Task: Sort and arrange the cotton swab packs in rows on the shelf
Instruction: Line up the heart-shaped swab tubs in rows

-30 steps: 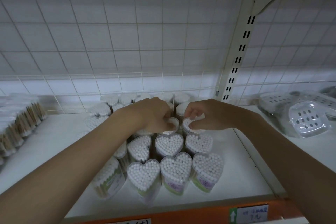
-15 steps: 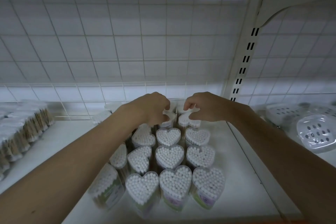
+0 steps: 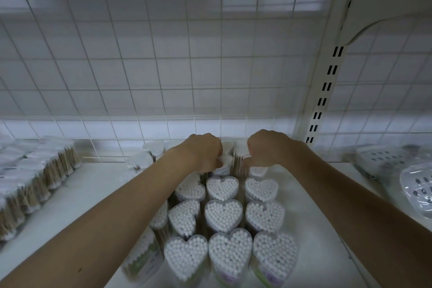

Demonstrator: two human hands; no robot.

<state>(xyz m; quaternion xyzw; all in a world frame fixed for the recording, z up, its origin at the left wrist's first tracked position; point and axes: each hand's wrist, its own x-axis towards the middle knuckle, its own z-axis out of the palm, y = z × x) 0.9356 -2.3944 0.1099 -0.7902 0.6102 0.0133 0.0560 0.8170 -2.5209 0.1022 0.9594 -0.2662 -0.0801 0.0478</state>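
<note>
Shelf (image 3: 77,196), white, wire-grid back panel (image 3: 163,77) behind. Left hand (image 3: 205,153): fingers curled down onto a cotton swab pack (image 3: 225,163) at the rear of the group, apparently gripping its top, though the fingertips were hidden behind the knuckles. Right hand (image 3: 266,149): fingers curled, thumb and fingertips down on the rear pack (image 3: 257,170) of the right-hand row; the grip looked like a pinch. The two hands were near each other, with a narrow gap between. Heart-shaped swab packs (image 3: 223,216) stood upright in three rows on the near side of both hands, tops touching or just beside one another. Further packs (image 3: 145,262) leaned under the left forearm. Round-topped packs (image 3: 140,161) sat to the left of the left hand, near the back panel. Bundled wooden-stick swabs (image 3: 30,180) lay well to the left. Perforated plastic trays (image 3: 416,184) lay well to the right of the right hand, beyond the slotted upright (image 3: 325,91).
</note>
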